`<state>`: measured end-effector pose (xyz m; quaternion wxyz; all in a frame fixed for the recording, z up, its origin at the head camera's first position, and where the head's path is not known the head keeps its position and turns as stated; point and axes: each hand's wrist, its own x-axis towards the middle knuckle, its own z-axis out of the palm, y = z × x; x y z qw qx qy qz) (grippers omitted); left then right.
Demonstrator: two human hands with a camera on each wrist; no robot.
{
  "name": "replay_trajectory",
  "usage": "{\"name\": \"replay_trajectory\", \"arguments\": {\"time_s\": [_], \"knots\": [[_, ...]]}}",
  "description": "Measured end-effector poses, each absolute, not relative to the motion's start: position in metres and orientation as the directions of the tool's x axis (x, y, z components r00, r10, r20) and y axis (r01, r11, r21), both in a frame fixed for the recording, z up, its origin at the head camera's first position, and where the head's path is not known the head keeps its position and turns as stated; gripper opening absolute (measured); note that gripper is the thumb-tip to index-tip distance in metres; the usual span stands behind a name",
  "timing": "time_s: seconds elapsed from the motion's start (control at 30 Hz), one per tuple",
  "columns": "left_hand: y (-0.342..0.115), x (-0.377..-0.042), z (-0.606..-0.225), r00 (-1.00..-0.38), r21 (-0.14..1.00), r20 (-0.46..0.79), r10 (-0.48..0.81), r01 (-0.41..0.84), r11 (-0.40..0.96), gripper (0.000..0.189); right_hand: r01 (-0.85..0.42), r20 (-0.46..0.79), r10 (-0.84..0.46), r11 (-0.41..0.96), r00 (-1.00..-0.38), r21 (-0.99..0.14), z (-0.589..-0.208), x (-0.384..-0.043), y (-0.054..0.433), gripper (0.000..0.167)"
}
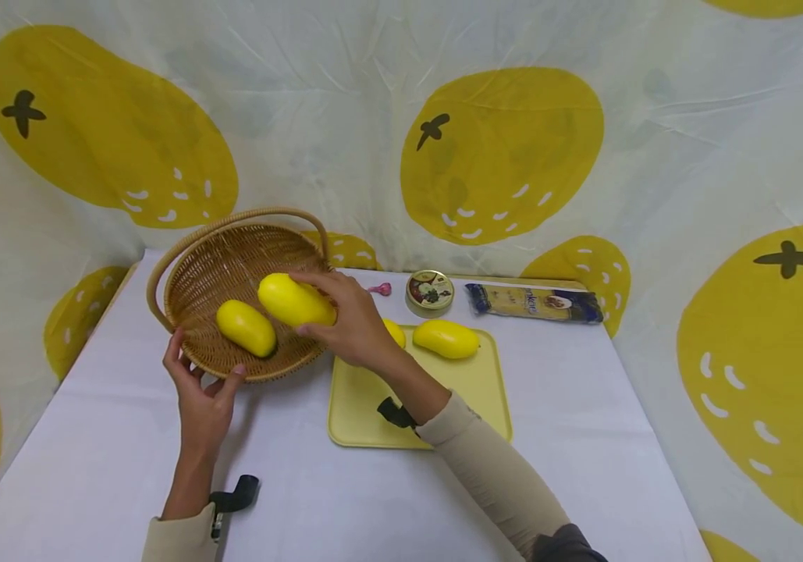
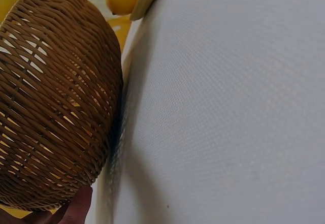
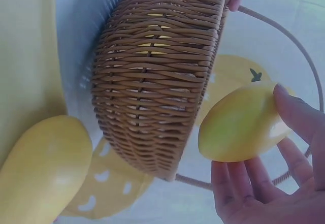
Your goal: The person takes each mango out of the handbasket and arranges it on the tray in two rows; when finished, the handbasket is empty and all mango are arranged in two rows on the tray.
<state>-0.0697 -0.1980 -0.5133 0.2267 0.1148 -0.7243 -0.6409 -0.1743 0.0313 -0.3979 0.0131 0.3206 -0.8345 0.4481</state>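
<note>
My left hand [image 1: 200,402] grips the near rim of a brown wicker basket [image 1: 214,269], which has a tall looped handle and tips toward me. One yellow mango [image 1: 246,328] lies inside it. Over the basket's right side, my right hand [image 1: 353,318] holds a second mango [image 1: 296,300], thumb on one side and fingers on the other; the right wrist view shows this held mango [image 3: 244,122] above the rim. The basket's woven outside [image 2: 56,92] fills the left of the left wrist view, with fingertips at its edge.
A pale yellow tray [image 1: 492,402] sits right of the basket, bearing a mango [image 1: 446,339] and another mango [image 1: 394,333] partly hidden by my right arm. Behind it are a round tin [image 1: 430,291], a small pink item [image 1: 381,289] and a long blue-ended packet [image 1: 534,303].
</note>
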Motion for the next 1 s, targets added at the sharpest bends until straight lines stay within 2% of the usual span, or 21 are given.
{"name": "replay_trajectory", "arguments": {"time_s": [0.3, 0.63, 1.0], "knots": [[-0.198, -0.070, -0.513, -0.869, 0.980, 0.189, -0.457, 0.137, 0.145, 0.101, -0.489, 0.310, -0.461, 0.345, -0.832, -0.801, -0.404, -0.161, 0.060, 0.072], [-0.197, -0.069, -0.514, -0.869, 0.981, 0.187, -0.457, 0.142, 0.131, 0.100, -0.445, 0.288, -0.417, 0.354, -0.862, -0.823, -0.419, -0.149, 0.095, 0.072], [-0.198, -0.069, -0.514, -0.871, 0.982, 0.181, -0.457, 0.139, 0.124, 0.101, -0.354, 0.200, -0.374, 0.405, -0.906, -0.843, -0.438, -0.133, 0.123, 0.073]]}}
